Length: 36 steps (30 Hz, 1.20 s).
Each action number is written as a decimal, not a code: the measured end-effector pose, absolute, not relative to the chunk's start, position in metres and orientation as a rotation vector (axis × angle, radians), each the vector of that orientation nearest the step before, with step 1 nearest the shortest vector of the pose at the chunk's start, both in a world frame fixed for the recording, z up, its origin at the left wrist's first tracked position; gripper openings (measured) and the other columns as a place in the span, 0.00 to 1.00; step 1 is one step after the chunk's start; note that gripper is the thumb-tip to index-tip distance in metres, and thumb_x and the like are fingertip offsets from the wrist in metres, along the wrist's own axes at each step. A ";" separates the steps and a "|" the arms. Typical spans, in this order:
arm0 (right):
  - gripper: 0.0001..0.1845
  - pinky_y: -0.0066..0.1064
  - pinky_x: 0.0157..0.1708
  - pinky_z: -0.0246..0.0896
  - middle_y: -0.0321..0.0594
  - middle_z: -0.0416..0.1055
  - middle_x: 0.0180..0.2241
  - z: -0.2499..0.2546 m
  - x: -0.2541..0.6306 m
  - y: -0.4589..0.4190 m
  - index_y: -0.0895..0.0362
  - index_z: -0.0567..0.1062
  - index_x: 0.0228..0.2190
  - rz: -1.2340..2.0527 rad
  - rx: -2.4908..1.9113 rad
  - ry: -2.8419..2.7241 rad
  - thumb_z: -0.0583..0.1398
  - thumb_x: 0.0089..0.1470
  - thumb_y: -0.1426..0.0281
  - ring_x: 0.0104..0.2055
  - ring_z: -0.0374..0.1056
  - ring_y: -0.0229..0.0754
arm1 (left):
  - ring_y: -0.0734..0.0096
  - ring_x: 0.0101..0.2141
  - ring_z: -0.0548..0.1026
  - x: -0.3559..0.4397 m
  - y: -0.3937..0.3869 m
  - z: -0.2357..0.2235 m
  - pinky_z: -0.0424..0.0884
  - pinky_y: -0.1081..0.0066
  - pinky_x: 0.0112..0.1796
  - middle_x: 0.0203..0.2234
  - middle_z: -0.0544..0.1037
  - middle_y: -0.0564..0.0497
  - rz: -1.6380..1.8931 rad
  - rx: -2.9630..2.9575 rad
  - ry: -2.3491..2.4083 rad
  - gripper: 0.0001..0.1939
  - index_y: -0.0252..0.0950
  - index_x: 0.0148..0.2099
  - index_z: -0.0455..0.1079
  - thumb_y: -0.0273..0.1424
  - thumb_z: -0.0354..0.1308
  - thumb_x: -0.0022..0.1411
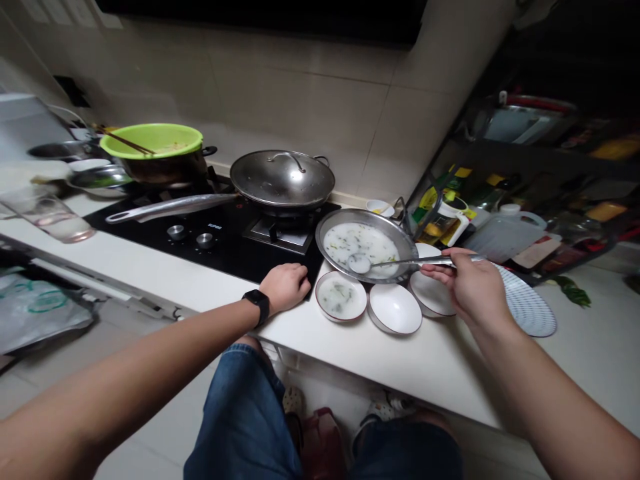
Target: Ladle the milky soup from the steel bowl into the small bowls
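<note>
My right hand point(470, 283) is closed around the handle of a metal ladle point(430, 260). The ladle's bowl dips into milky soup with green flecks in a wide metal basin point(327, 217). In front of the basin stands a white bowl point(341, 297) with a dark rim, holding some of the same soup. An empty white bowl point(395, 308) is beside it, and another bowl point(433, 293) sits further right, partly behind my hand. Loosely curled, my left hand point(286, 287) rests by the hob's front corner, with a black watch on the wrist and nothing visible in it.
A lidded wok point(283, 180) with a long handle stands on the black gas hob point(220, 243). A green basin point(155, 140) tops a pot at the left. Right of my hand lies a patterned plate point(527, 303), with a bottle rack point(530, 200) behind.
</note>
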State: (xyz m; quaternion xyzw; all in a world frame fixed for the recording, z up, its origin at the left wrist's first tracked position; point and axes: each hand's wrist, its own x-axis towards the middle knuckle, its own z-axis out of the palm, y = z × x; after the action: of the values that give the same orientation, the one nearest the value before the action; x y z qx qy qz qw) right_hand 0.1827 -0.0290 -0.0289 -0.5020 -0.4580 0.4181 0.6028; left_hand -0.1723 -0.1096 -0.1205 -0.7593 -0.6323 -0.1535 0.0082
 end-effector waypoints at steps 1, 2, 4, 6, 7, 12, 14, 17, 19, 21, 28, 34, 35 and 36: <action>0.11 0.37 0.28 0.84 0.32 0.75 0.22 -0.027 0.184 -0.030 0.54 0.73 0.32 0.972 -1.131 -1.088 0.69 0.56 0.63 0.24 0.81 0.45 | 0.61 0.37 0.77 -0.172 -0.109 -0.121 0.69 0.62 0.41 0.34 0.80 0.46 -0.481 -2.375 -1.975 0.10 0.39 0.35 0.72 0.31 0.53 0.68; 0.11 0.38 0.29 0.84 0.32 0.75 0.22 -0.025 0.185 -0.031 0.53 0.73 0.32 0.973 -1.101 -1.116 0.69 0.56 0.62 0.24 0.81 0.46 | 0.61 0.37 0.77 -0.172 -0.109 -0.121 0.69 0.62 0.41 0.34 0.80 0.46 -0.483 -2.376 -1.974 0.10 0.39 0.35 0.72 0.31 0.53 0.68; 0.09 0.40 0.29 0.85 0.33 0.74 0.21 -0.020 0.187 -0.034 0.52 0.73 0.32 0.971 -1.068 -1.145 0.68 0.57 0.63 0.25 0.81 0.47 | 0.60 0.37 0.77 -0.172 -0.109 -0.121 0.70 0.62 0.41 0.34 0.80 0.46 -0.480 -2.377 -1.976 0.10 0.39 0.35 0.73 0.31 0.53 0.68; 0.05 0.41 0.30 0.85 0.34 0.75 0.22 -0.013 0.188 -0.039 0.51 0.74 0.32 0.969 -1.082 -1.134 0.66 0.58 0.65 0.26 0.81 0.48 | 0.60 0.37 0.77 -0.172 -0.109 -0.120 0.69 0.62 0.41 0.34 0.79 0.45 -0.473 -2.375 -1.982 0.10 0.39 0.35 0.73 0.31 0.52 0.68; 0.04 0.41 0.31 0.85 0.35 0.76 0.22 -0.010 0.188 -0.042 0.50 0.75 0.32 0.972 -1.094 -1.127 0.65 0.59 0.66 0.26 0.81 0.48 | 0.60 0.37 0.77 -0.172 -0.109 -0.120 0.69 0.62 0.41 0.34 0.79 0.45 -0.471 -2.374 -1.983 0.10 0.39 0.35 0.73 0.31 0.52 0.68; 0.05 0.41 0.29 0.85 0.35 0.76 0.24 0.002 0.183 -0.064 0.50 0.77 0.30 1.011 -1.084 -1.137 0.67 0.58 0.65 0.25 0.80 0.47 | 0.61 0.38 0.77 -0.172 -0.109 -0.120 0.69 0.62 0.40 0.34 0.79 0.46 -0.473 -2.373 -1.972 0.10 0.39 0.34 0.72 0.31 0.52 0.69; 0.08 0.40 0.29 0.85 0.35 0.76 0.23 0.002 0.179 -0.073 0.51 0.77 0.30 1.031 -1.099 -1.124 0.69 0.57 0.63 0.24 0.80 0.46 | 0.61 0.37 0.77 -0.173 -0.109 -0.121 0.69 0.62 0.40 0.34 0.79 0.46 -0.471 -2.373 -1.971 0.11 0.39 0.34 0.71 0.31 0.51 0.69; 0.13 0.36 0.30 0.84 0.35 0.77 0.24 -0.004 0.173 -0.086 0.54 0.77 0.31 1.031 -1.134 -1.154 0.71 0.56 0.59 0.24 0.80 0.45 | 0.61 0.37 0.77 -0.173 -0.109 -0.121 0.68 0.62 0.40 0.34 0.80 0.46 -0.479 -2.371 -1.968 0.10 0.39 0.35 0.71 0.31 0.52 0.69; 0.17 0.33 0.29 0.83 0.36 0.78 0.26 -0.009 0.171 -0.096 0.55 0.77 0.34 1.003 -1.135 -1.243 0.70 0.58 0.54 0.25 0.81 0.44 | 0.61 0.38 0.77 -0.173 -0.109 -0.121 0.68 0.62 0.40 0.34 0.80 0.46 -0.483 -2.375 -1.965 0.10 0.39 0.34 0.71 0.31 0.52 0.69; 0.18 0.33 0.29 0.82 0.38 0.80 0.29 -0.013 0.171 -0.107 0.54 0.78 0.36 0.908 -1.102 -1.402 0.65 0.64 0.52 0.27 0.81 0.44 | 0.61 0.38 0.77 -0.173 -0.109 -0.121 0.68 0.62 0.40 0.34 0.80 0.46 -0.483 -2.377 -1.967 0.10 0.39 0.34 0.71 0.31 0.52 0.69; 0.10 0.36 0.42 0.80 0.45 0.82 0.40 -0.003 0.194 -0.145 0.54 0.81 0.45 0.186 -0.510 -2.213 0.59 0.68 0.73 0.43 0.82 0.47 | 0.61 0.37 0.77 -0.172 -0.110 -0.119 0.69 0.62 0.40 0.34 0.80 0.46 -0.458 -2.375 -1.967 0.10 0.38 0.34 0.71 0.31 0.52 0.69; 0.14 0.41 0.42 0.77 0.44 0.82 0.40 -0.001 0.203 -0.120 0.53 0.81 0.47 -0.073 -0.537 -2.081 0.61 0.63 0.78 0.42 0.80 0.49 | 0.61 0.37 0.77 -0.172 -0.110 -0.120 0.69 0.62 0.40 0.34 0.79 0.46 -0.471 -2.374 -1.961 0.10 0.38 0.34 0.72 0.30 0.52 0.68; 0.11 0.42 0.42 0.77 0.43 0.82 0.38 -0.004 0.200 -0.111 0.52 0.82 0.44 -0.101 -0.628 -2.047 0.61 0.64 0.75 0.41 0.80 0.49 | 0.61 0.37 0.77 -0.173 -0.110 -0.120 0.69 0.62 0.40 0.34 0.79 0.46 -0.477 -2.373 -1.966 0.10 0.38 0.34 0.72 0.30 0.52 0.68; 0.08 0.42 0.42 0.77 0.43 0.82 0.36 -0.008 0.198 -0.102 0.52 0.82 0.41 -0.105 -0.730 -2.015 0.61 0.66 0.72 0.39 0.80 0.50 | 0.61 0.37 0.77 -0.173 -0.110 -0.120 0.68 0.62 0.40 0.34 0.79 0.46 -0.482 -2.373 -1.969 0.10 0.38 0.35 0.72 0.30 0.52 0.68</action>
State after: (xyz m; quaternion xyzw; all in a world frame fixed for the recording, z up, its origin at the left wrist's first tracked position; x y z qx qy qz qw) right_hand 0.1976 -0.1020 -0.0076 -0.2988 -0.8250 -0.0432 0.4777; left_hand -0.1726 -0.1096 -0.1202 -0.7603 -0.6308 -0.1545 0.0106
